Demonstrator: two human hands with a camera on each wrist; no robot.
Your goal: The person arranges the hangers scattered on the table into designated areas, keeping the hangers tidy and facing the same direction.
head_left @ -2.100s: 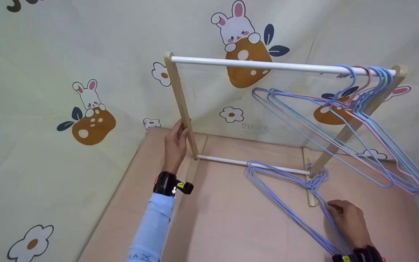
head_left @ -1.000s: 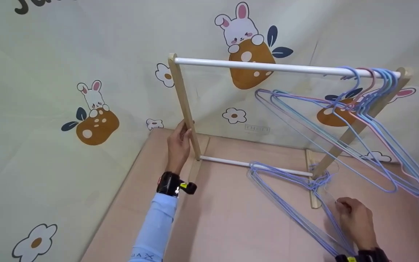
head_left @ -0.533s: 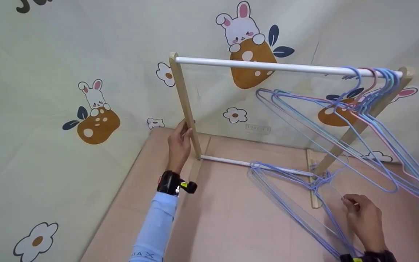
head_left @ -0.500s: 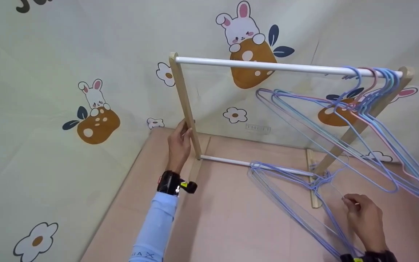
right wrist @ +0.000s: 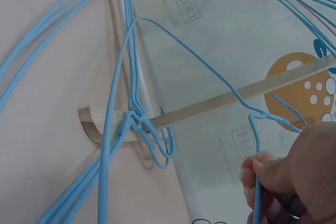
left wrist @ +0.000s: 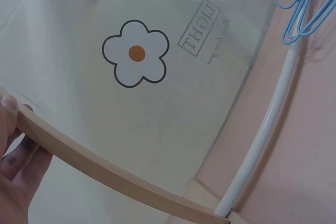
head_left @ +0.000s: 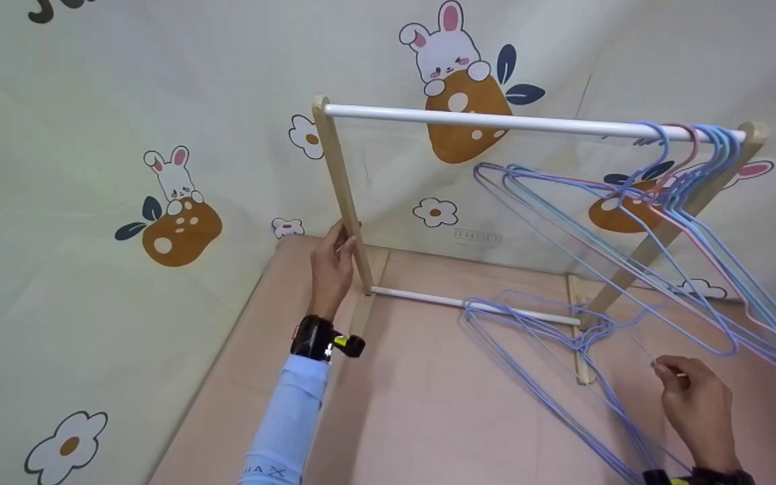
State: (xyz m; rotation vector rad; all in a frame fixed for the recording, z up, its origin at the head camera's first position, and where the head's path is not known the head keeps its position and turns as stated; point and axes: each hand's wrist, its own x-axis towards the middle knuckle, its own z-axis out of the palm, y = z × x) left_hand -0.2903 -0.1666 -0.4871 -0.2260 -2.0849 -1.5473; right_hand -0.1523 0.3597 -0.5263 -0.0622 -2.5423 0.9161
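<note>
Against a wall (head_left: 260,67) printed with rabbits and flowers, a wooden rack (head_left: 335,172) stands on a pink surface (head_left: 442,404); the left hand (head_left: 331,273) grips its left upright between thumb and fingers. At the right, the right hand (head_left: 698,407) pinches a blue hanger (right wrist: 107,145) near its neck, the hook apart from those of a blue hanger pile (head_left: 587,347) lying by the rack's right foot; blue, pink and teal hangers (head_left: 677,187) hang at the right end of the white top rod (head_left: 428,116).
</note>
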